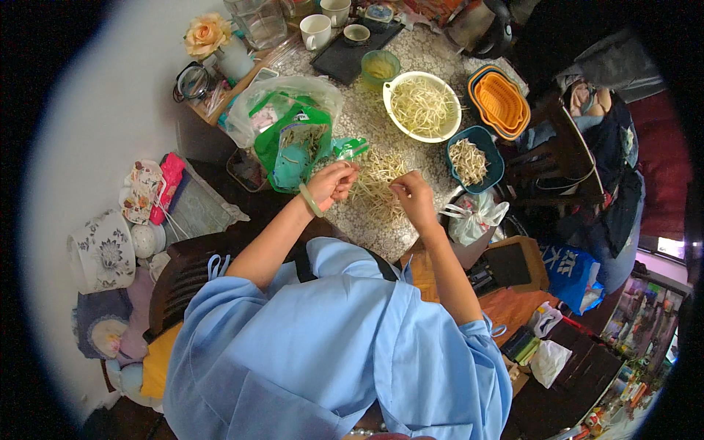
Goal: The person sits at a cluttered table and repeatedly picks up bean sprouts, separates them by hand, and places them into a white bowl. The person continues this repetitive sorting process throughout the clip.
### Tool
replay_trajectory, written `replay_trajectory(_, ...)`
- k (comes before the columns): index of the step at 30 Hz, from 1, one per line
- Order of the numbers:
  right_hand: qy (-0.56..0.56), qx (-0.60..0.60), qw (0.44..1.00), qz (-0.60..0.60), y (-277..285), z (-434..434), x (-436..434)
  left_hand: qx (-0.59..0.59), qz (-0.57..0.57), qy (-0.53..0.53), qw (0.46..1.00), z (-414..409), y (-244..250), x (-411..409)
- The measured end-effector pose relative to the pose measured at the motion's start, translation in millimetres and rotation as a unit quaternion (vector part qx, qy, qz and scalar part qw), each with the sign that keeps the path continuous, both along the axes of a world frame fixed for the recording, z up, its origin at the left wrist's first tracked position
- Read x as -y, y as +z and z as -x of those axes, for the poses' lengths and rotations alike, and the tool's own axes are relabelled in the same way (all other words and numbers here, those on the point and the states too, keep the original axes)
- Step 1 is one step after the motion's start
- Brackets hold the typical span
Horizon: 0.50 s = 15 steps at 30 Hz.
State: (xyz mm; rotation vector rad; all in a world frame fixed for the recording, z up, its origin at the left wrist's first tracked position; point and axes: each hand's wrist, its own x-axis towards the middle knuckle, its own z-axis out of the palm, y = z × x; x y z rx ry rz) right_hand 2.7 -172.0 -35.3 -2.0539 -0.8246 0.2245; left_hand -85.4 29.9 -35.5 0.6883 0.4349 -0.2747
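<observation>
A loose heap of bean sprouts (379, 179) lies on the patterned tablecloth between my hands. At its left edge my left hand (334, 181), with a pale bangle at the wrist, has its fingers curled together; whether a sprout is pinched there is too small to tell. On the right of the heap my right hand (411, 195) hovers with thumb and fingertips close together, their contents unclear. Long pale sprouts fill a white colander (457, 120) beyond the heap. A dark blue basket (498, 170) to the right holds short sprout pieces.
An opened green plastic bag (267, 146) inside a clear bag stands left of the heap. Orange baskets (499, 102) nest at the right. A glass bowl (380, 67), a black tray (344, 60) and a white mug (315, 32) stand farther back. A tied plastic bag (474, 217) is near my right forearm.
</observation>
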Motion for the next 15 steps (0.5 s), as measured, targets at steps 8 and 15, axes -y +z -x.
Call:
replay_trajectory(8,-0.048,-0.183,0.981,-0.043,6,-19,16,0.020,-0.133,-0.082,0.987,-31,16,14)
replay_trajectory(15,0.004,0.001,0.993,0.117,0,9,6,-0.017,-0.114,-0.056,0.992,-29,6,7)
